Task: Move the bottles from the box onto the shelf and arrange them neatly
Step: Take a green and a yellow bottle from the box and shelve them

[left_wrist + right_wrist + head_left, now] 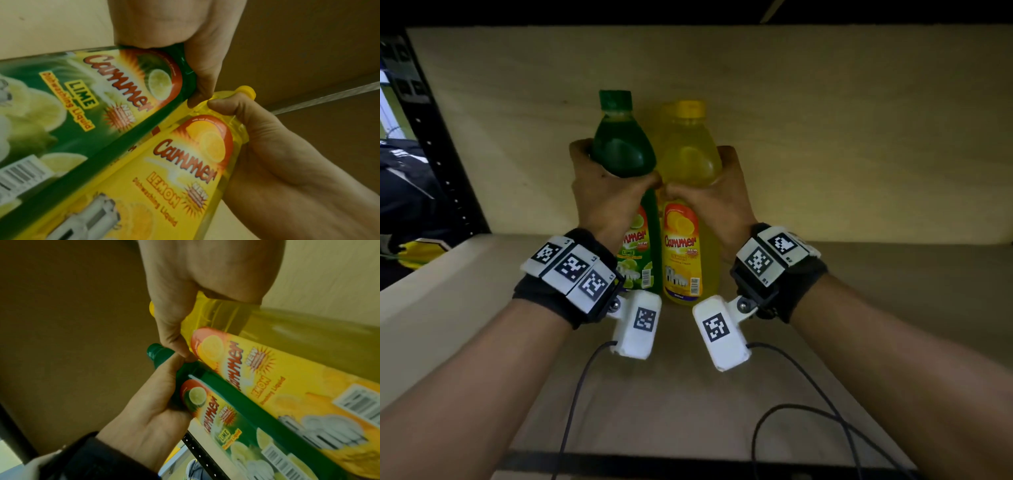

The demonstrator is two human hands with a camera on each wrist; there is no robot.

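Observation:
Two dish-liquid bottles stand upright side by side on the wooden shelf board (pixel 859 308), touching each other. My left hand (pixel 602 185) grips the green lime bottle (pixel 625 150) round its shoulder, just above the label. My right hand (pixel 719 192) grips the yellow lemon bottle (pixel 690 161) at the same height. The two thumbs nearly meet in front between the bottles. The left wrist view shows the green bottle (pixel 72 113) and yellow bottle (pixel 154 186) label to label. The green bottle's base is hidden behind my wrist camera. The box is out of view.
The shelf's beige back panel (pixel 825 137) stands close behind the bottles. A black perforated upright (pixel 441 164) frames the left side, with a beige side wall (pixel 431 308) below it. A black front rail (pixel 688 462) edges the board. Bare board lies to the right of the bottles.

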